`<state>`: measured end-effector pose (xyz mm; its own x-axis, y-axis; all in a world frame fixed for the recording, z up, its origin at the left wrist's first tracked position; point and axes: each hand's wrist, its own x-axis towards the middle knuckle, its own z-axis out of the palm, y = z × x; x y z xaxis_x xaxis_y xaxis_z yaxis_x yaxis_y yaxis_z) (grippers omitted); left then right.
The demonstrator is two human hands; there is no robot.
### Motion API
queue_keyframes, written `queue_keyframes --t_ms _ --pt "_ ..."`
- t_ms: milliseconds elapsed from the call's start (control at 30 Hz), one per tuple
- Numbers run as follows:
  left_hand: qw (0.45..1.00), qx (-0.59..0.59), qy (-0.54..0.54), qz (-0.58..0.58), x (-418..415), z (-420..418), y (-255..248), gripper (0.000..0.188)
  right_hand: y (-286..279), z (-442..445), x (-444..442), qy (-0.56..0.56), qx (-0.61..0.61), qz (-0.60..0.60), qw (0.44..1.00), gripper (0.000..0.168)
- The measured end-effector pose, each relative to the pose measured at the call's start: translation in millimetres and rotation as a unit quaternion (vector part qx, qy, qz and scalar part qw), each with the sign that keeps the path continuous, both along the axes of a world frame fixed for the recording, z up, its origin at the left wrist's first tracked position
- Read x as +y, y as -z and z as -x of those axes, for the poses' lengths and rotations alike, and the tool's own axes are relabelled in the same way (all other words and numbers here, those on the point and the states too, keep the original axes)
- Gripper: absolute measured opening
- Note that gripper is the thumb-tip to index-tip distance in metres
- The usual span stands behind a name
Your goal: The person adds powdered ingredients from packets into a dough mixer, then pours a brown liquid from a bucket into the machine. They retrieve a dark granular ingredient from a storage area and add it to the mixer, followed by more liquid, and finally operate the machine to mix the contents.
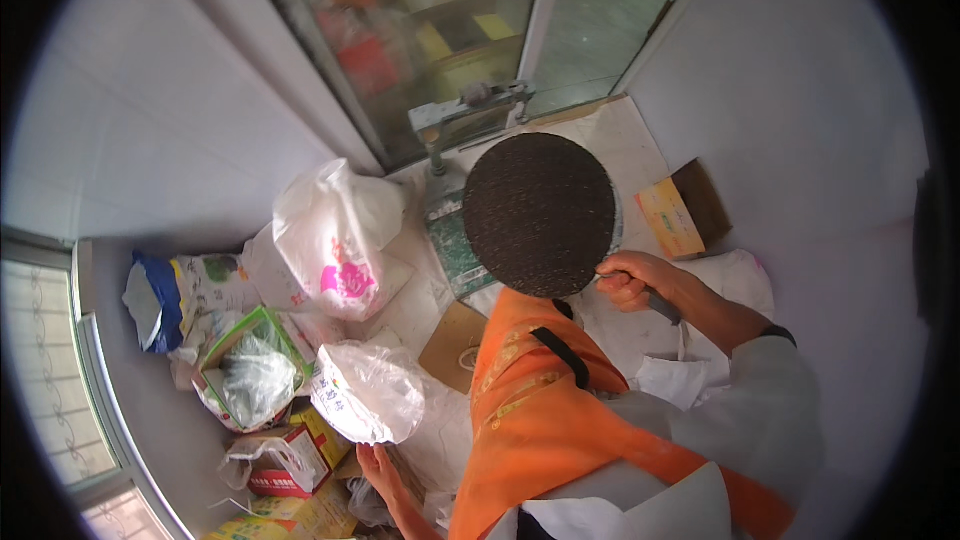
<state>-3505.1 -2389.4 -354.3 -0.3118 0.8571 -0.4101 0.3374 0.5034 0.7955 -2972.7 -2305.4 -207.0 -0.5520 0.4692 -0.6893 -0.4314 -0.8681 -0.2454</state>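
Observation:
My right hand (630, 281) grips the dark handle of a round frying pan (540, 214). The pan's broad, dark, rough face is turned up toward me. It hangs over the green base of what looks like a beam platform scale (457, 244), hiding part of it. Low on the left, the fingertips of my left hand (384, 474) meet the bottom edge of a clear and white plastic bag (367, 394) that bears writing. Whether those fingers pinch the bag is unclear, since their tips are partly hidden.
A knotted white plastic bag (337, 240) with a pink print stands left of the scale. Nearer are a green-rimmed box (259, 375) with plastic inside and a red carton (289, 465). An open carton (679, 214) lies by the right wall. Sliding glass doors (442, 37) stand behind.

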Motion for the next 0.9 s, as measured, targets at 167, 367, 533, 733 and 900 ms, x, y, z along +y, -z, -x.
queue_keyframes --t_ms 167,367,533,733,900 --pt "0.999 -0.018 0.044 0.009 35.8 -131.0 16.9 0.054 11.8 -119.6 -56.9 0.101 -0.031 0.003 0.994 0.032" --pt "0.989 -0.091 0.107 0.043 82.8 -325.6 50.1 0.054 11.4 -267.1 -79.0 0.192 -0.062 -0.022 0.979 0.029" --pt "0.98 -0.137 0.138 0.044 109.7 -465.1 42.3 0.052 16.7 -379.2 -71.3 0.236 -0.093 -0.008 0.967 0.034" --pt "0.981 -0.032 0.165 0.098 167.7 -577.6 14.6 0.051 20.5 -492.7 -24.3 0.244 -0.046 -0.009 0.969 0.034" --pt "0.973 -0.036 0.195 0.119 243.2 -660.2 37.8 0.049 39.5 -573.0 40.1 0.262 -0.031 -0.015 0.964 0.034"
